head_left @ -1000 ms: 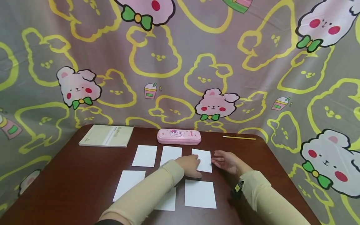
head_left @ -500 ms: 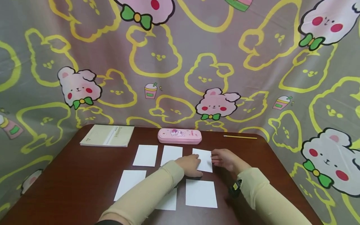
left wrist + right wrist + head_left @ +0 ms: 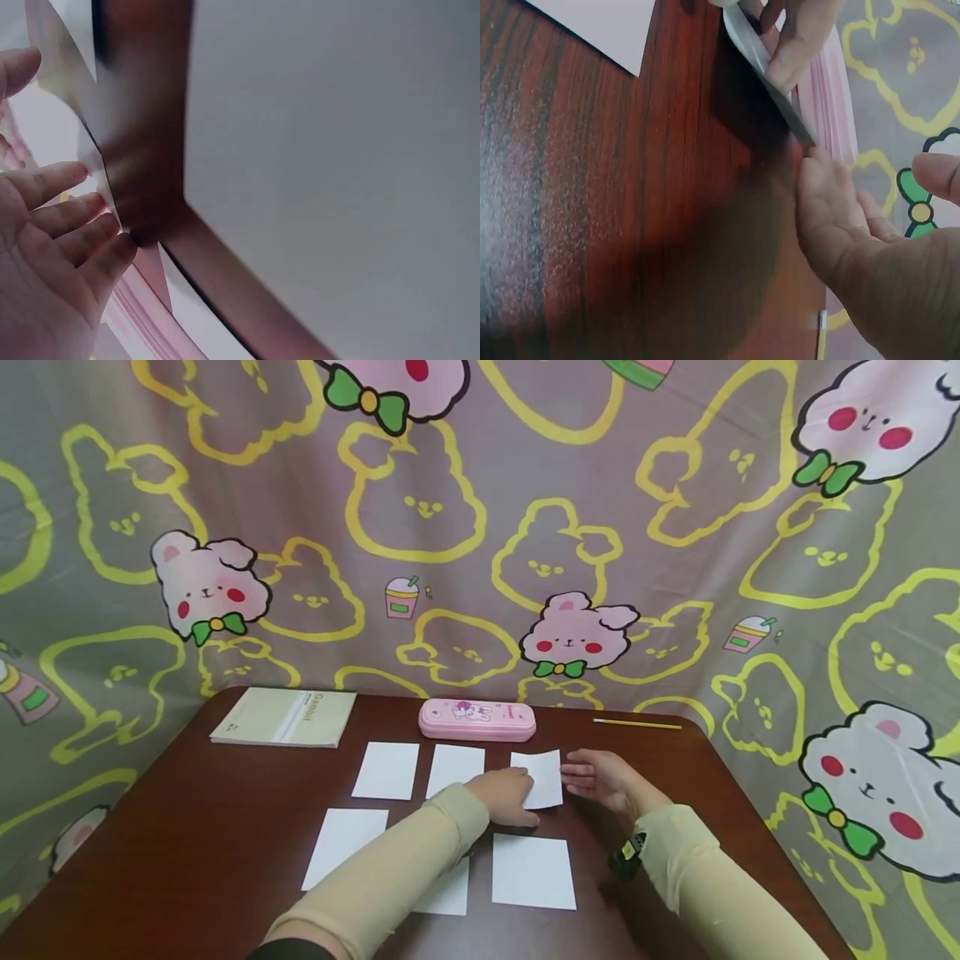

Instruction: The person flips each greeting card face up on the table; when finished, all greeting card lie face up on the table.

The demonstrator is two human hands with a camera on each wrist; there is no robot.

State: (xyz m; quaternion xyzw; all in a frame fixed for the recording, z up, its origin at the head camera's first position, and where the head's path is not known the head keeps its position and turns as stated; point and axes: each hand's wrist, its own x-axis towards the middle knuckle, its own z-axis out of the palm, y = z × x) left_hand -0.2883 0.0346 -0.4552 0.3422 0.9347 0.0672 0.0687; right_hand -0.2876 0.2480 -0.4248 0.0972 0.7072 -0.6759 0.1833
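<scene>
A white paper square (image 3: 546, 781) lies at the right end of the back row. Its right edge is raised and its surface bends. My left hand (image 3: 506, 797) rests on its left part, fingers fairly straight in the left wrist view. At the raised edge is my right hand (image 3: 603, 779), its fingertips touching the paper (image 3: 776, 90) in the right wrist view. The right thumb stands apart from the fingers. Several more white squares lie flat on the table, among them one in the front row (image 3: 533, 872); my left forearm partly covers another (image 3: 446, 892).
Behind the squares stands a pink pencil case (image 3: 477, 720). A pale book (image 3: 283, 717) lies at the back left, and a yellow pencil (image 3: 637, 723) at the back right. Patterned cloth (image 3: 435, 527) surrounds the dark wooden table (image 3: 172, 843) at the back and sides.
The right edge of the back right paper square has lifted off the table and the sheet now bends. My right fingers have come to that edge; the left hand has stayed nearly in place.
</scene>
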